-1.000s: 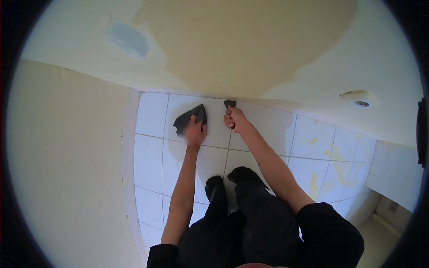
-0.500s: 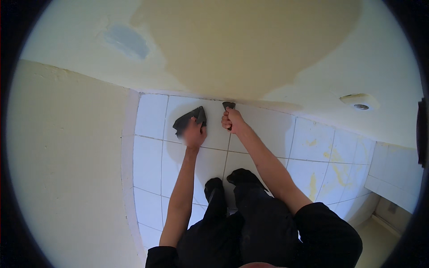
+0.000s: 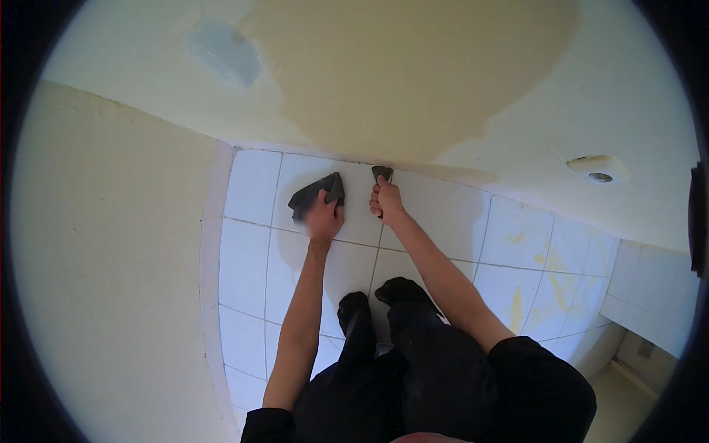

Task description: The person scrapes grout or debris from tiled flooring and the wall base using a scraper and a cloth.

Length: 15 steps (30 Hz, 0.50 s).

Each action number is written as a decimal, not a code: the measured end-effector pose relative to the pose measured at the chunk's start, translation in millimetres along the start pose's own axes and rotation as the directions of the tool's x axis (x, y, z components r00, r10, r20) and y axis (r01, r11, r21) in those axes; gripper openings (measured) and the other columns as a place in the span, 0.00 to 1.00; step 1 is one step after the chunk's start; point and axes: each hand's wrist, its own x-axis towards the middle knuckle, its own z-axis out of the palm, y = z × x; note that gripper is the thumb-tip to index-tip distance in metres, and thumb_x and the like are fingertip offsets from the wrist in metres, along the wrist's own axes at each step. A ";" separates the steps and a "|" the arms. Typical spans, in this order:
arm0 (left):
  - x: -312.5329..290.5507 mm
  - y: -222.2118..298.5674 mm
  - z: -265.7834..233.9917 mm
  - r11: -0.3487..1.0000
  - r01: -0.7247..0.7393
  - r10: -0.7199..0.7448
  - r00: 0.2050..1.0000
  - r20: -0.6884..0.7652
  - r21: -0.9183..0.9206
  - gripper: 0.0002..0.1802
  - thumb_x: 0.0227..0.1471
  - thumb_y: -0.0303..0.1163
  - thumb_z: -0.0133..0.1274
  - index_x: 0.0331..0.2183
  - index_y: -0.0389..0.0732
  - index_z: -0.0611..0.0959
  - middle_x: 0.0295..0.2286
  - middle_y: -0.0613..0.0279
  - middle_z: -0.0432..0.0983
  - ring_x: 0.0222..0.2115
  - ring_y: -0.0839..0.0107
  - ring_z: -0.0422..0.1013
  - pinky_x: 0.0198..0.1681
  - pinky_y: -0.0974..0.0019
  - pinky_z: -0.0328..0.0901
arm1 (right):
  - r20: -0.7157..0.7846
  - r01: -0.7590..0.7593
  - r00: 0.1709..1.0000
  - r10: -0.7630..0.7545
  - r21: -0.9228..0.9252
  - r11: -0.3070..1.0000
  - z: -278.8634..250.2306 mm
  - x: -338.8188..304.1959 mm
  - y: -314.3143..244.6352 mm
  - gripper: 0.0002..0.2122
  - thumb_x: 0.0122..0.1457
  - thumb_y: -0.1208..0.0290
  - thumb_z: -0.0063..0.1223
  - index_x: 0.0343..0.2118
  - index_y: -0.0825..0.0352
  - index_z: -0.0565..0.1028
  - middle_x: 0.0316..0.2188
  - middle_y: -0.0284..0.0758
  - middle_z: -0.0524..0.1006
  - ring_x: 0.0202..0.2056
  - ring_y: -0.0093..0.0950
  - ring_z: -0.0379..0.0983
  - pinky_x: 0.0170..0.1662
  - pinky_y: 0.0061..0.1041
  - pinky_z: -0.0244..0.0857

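My right hand (image 3: 386, 201) is closed round the handle of a dark scraper (image 3: 382, 172). Its broad blade points away from me, close to the seam where the white floor tiles meet the far wall. Most of the handle is hidden by my fingers. To the left, my left hand (image 3: 323, 218) grips a folded black cloth (image 3: 316, 194) with a pointed corner, just above or on the tiles. Part of that hand is blurred. Both forearms reach forward over my legs.
A tall wall (image 3: 421, 81) with a large tan patch rises ahead; a plain wall (image 3: 125, 244) stands at left. A round fitting (image 3: 600, 177) sits low at right. Yellow smears (image 3: 559, 288) mark the tiles (image 3: 509, 292) there. My black-socked feet (image 3: 399, 290) are below my hands.
The whole view has shifted slightly. My right hand and the scraper sit a little further right in the picture; both hands keep their grips, and the cloth has barely moved.
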 end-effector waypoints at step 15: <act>0.7 4.5 -2.4 0.999 0.023 -0.024 0.999 -0.028 -0.023 0.13 0.37 0.27 0.56 0.31 0.41 0.84 0.38 0.53 0.73 0.29 0.55 0.74 0.27 0.56 0.71 | 0.236 -0.316 0.928 0.290 0.080 0.945 27.1 22.8 -8.3 0.17 0.65 0.59 0.37 0.18 0.55 0.59 0.10 0.22 0.52 0.09 0.18 0.46 0.12 0.23 0.40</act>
